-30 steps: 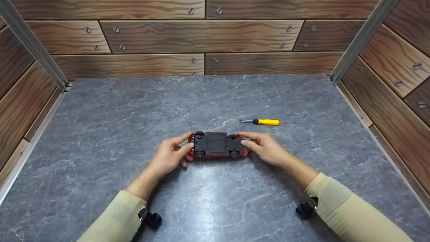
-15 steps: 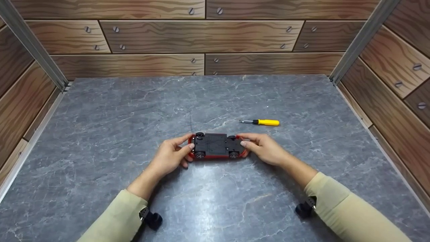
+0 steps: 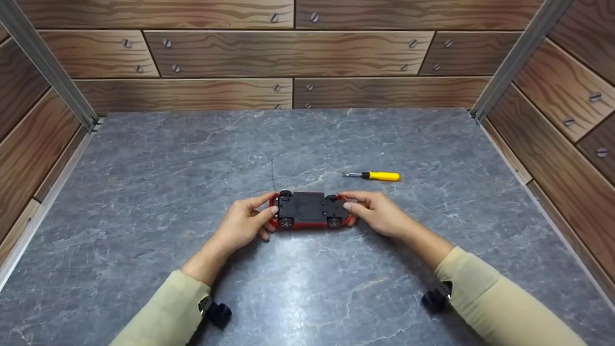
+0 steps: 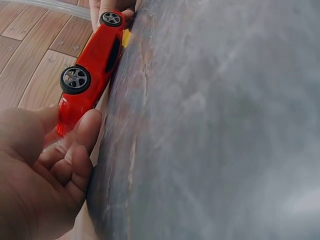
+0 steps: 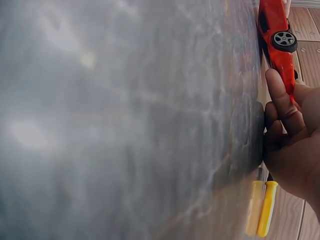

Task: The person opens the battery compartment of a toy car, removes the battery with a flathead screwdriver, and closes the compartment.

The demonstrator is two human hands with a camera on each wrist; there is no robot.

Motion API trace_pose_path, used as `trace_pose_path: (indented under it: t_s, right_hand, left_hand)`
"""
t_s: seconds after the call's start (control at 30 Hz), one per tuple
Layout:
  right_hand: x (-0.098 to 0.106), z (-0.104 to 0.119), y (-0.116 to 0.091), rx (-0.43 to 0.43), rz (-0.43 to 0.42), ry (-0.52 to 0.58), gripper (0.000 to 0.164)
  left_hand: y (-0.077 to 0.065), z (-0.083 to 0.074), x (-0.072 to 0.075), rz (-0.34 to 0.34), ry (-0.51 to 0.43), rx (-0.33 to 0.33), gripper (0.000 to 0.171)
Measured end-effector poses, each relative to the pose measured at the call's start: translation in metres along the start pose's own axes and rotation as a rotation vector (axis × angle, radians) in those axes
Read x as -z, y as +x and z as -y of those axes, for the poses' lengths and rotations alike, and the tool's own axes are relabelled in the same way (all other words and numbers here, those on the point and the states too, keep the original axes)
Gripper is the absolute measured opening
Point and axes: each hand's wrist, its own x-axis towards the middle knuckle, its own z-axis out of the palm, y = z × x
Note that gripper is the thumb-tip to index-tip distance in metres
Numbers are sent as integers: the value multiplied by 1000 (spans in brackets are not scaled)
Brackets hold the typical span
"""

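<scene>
A red toy car (image 3: pixel 310 206) lies upside down in the middle of the table, its black underside and wheels facing up. A thin dark antenna wire (image 3: pixel 273 173) runs from its left end toward the back. My left hand (image 3: pixel 242 221) grips the left end, thumb on the underside. At the opposite end my right hand (image 3: pixel 382 214) holds the car the same way. The left wrist view shows the red side of the car (image 4: pixel 92 57), with the hand's fingers under its end. In the right wrist view the fingers also reach beneath the car (image 5: pixel 282 62).
A screwdriver (image 3: pixel 382 176) with a yellow handle lies behind the right hand, tip pointing left. The grey marbled table (image 3: pixel 168 158) is bounded by wood-patterned walls (image 3: pixel 288 53) at the back and sides, with metal posts (image 3: pixel 509 57) in the corners.
Both hands keep their grip on the toy car, nearly still. The whole view has shifted very slightly, so everything sits a few pixels lower.
</scene>
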Motion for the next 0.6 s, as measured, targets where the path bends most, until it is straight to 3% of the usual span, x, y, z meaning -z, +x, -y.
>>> trace_pose_path:
  t_s: [0.23,0.43,0.6]
  right_hand:
    - [-1,2,-3,-11,-47,-2,46]
    - [2,7,-13,5,-106,-19,45]
    - [4,13,-23,52,-204,-100,41]
  left_hand:
    - [-2,-1,3,2,37,-14,54]
    - [-9,-4,12,-57,164,-30,54]
    - [-16,-10,19,-109,334,-155,55]
